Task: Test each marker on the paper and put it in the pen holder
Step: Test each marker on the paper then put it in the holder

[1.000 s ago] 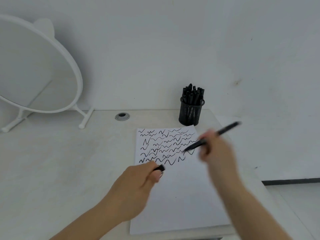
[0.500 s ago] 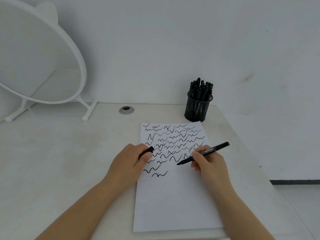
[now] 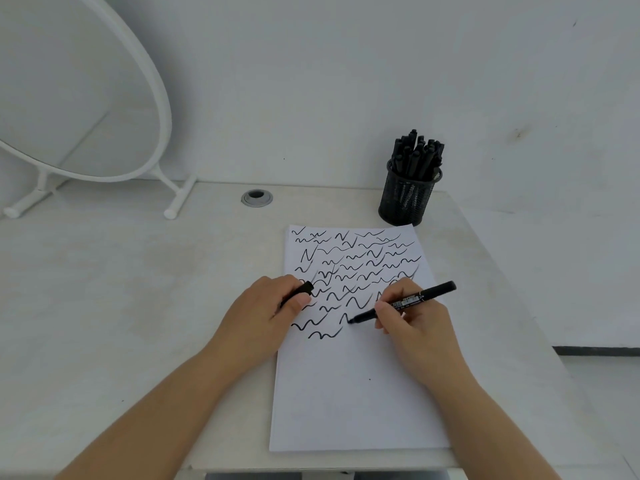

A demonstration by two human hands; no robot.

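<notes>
My right hand (image 3: 415, 320) clamped on marker (image 3: 403, 302), tip touching paper (image 3: 353, 393) mid-sheet, below older squiggles. My left hand (image 3: 266, 313) closed round cap (image 3: 304, 291), pinning left edge. Keep stroke short, light, on blank patch. Pen holder (image 3: 405, 199) far right on counter (image 3: 138, 306), nearly full.

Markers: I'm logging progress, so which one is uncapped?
The marker in the right hand, tip on the paper; others stand in the holder.

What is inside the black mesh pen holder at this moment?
The pen holder at the desk's far right holds a tight bunch of black markers, their ends sticking up above the rim. Their lower parts show only dimly through the mesh; the exact number and the bottom cannot be seen.
</notes>
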